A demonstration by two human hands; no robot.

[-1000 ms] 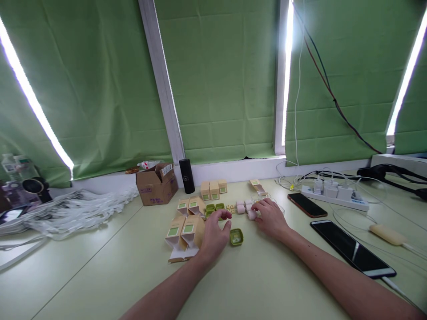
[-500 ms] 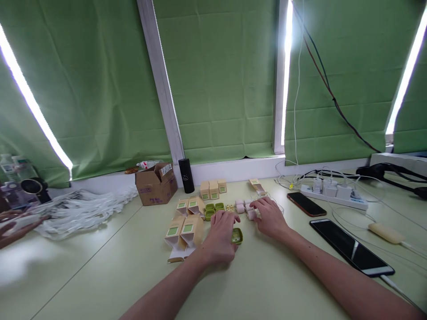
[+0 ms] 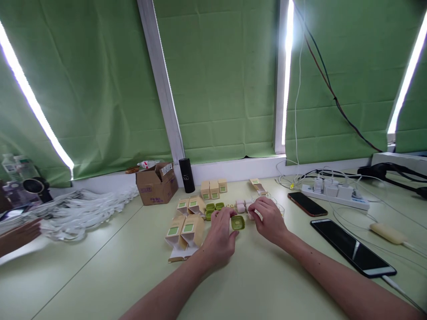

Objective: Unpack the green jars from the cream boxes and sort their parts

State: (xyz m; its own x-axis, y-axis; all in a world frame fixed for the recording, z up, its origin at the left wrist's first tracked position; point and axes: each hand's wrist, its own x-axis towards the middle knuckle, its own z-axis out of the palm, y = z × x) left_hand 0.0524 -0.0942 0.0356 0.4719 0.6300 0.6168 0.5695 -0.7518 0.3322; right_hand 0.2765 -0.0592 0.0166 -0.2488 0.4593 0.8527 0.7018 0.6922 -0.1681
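Left hand holding green dish, lower centre

Right hand near it; large phone lower right, carton centre-left.

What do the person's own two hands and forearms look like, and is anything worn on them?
The left hand and right hand are ungloved, with no visible rings. The left forearm and right forearm show no sleeve, watch or bracelet; the upper arms are out of view.

Nothing legible here — purple print on the cardboard box, blurred; green labels on the tan boxes, too small; white mark on the black cylinder — unreadable.
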